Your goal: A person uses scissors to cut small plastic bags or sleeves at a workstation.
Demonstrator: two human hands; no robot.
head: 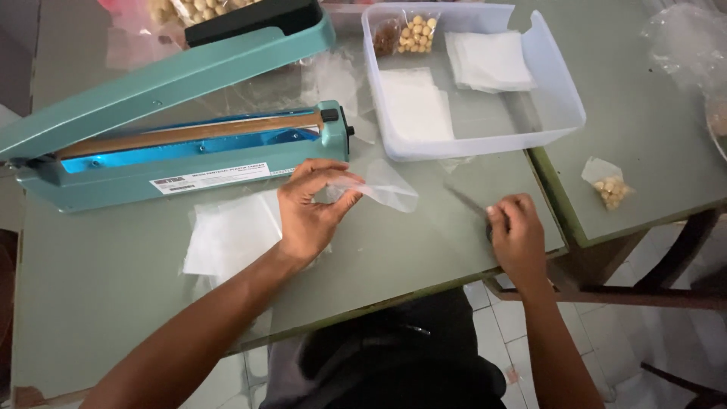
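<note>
From my remote feed, much stays unclear: whatever sits under my right hand (pixel 518 236) is covered by the curled fingers, so I cannot tell whether it grips anything, and a dark sliver at its far-left side is too small to identify. The far end of the teal heat sealer (pixel 174 113) runs off the left edge, and a bag of pale round snacks (pixel 189 9) behind it is cut by the top of the frame. My left hand (pixel 312 210), forearm reaching in from the near left, is raised slightly off the glass table top (pixel 424 242), thumb and fingers pinched on the mouth of a small clear plastic pouch (pixel 382 185), which lies just near of the sealer's right end and trails flat to the right. The right hand rests knuckles-up at the table's near right edge, well apart from the pouch. A stack of thin, glossy empty pouches (pixel 227 235) lies just left of the left hand. Far right, a translucent rectangular tub (pixel 553 98) holds more flat pouches and two filled packets of round nuts (pixel 418 34). One filled packet (pixel 610 189) lies alone on the neighbouring table.
</note>
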